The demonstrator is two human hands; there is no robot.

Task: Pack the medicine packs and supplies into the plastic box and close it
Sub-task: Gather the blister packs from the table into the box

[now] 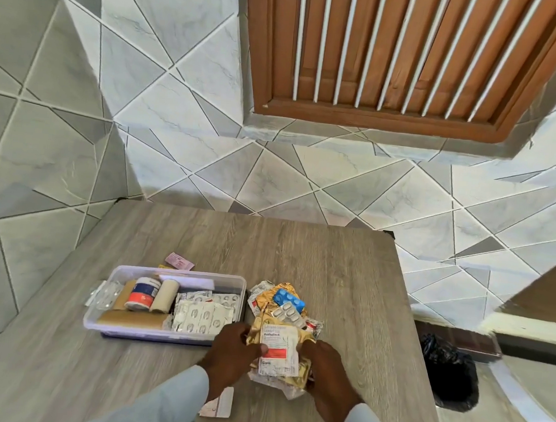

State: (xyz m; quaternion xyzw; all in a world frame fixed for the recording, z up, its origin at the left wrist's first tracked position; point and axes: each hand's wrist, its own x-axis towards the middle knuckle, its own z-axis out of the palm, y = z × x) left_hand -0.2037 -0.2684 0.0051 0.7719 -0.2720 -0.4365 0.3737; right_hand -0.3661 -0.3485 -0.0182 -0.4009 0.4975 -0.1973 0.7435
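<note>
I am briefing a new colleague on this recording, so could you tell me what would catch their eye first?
Both hands, left hand and right hand, grip a stack of medicine packs at the table's near edge. Left of them sits the open plastic box, already holding strips, rolls and a jar. A blue blister strip tops the loose pile beyond.

On the table, the open plastic box sits to my left, holding rolls and blister packs. A heap of medicine packs lies just right of it.
</note>
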